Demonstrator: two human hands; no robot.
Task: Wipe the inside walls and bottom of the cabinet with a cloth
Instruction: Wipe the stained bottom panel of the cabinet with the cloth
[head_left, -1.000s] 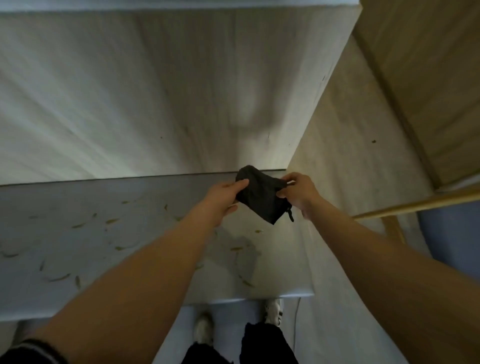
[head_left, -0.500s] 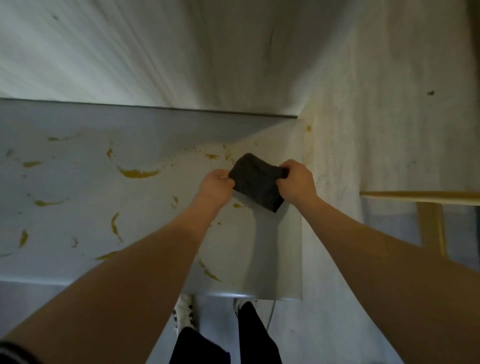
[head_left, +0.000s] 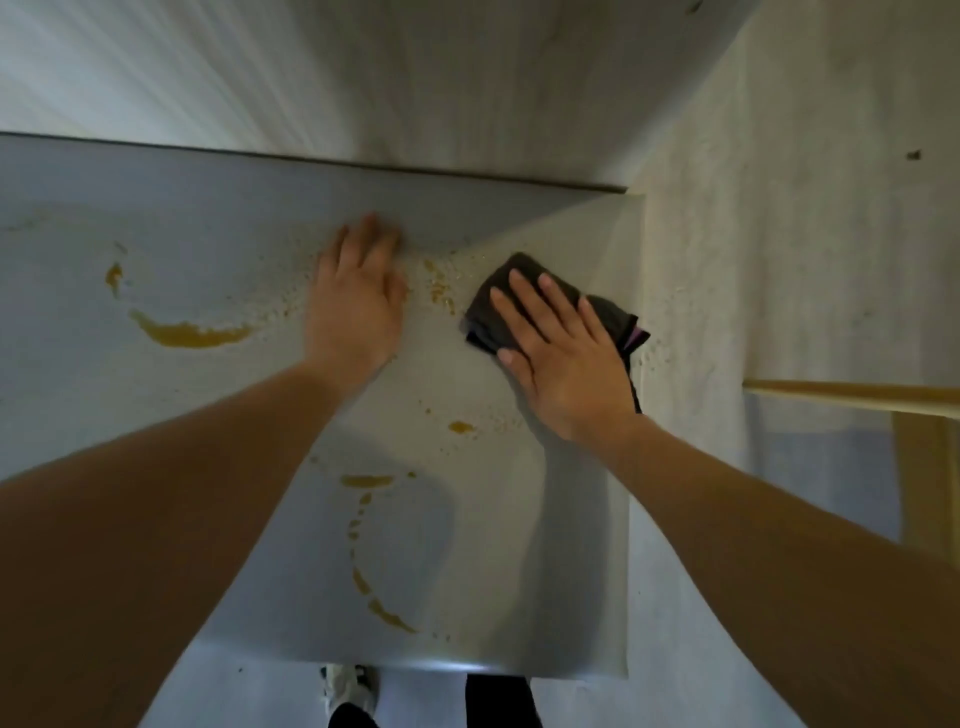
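I am seeing two hands, one dark cloth (head_left: 524, 296) and one cabinet, its pale bottom panel (head_left: 234, 415) streaked with several yellow-brown smears (head_left: 189, 332) and a scatter of crumbs. My right hand (head_left: 563, 358) is lying flat on the cloth, fingers straight and slightly spread, pressing it onto the panel near the right side wall (head_left: 779, 234). My left hand (head_left: 356, 301) is resting open and flat on the bare panel, just left of the cloth and apart from it, its fingertips near the back wall (head_left: 363, 78). The palm is covering much of the cloth; only its far end and right edge are showing. A shoe (head_left: 345, 686) is peeking out below the panel's front edge.
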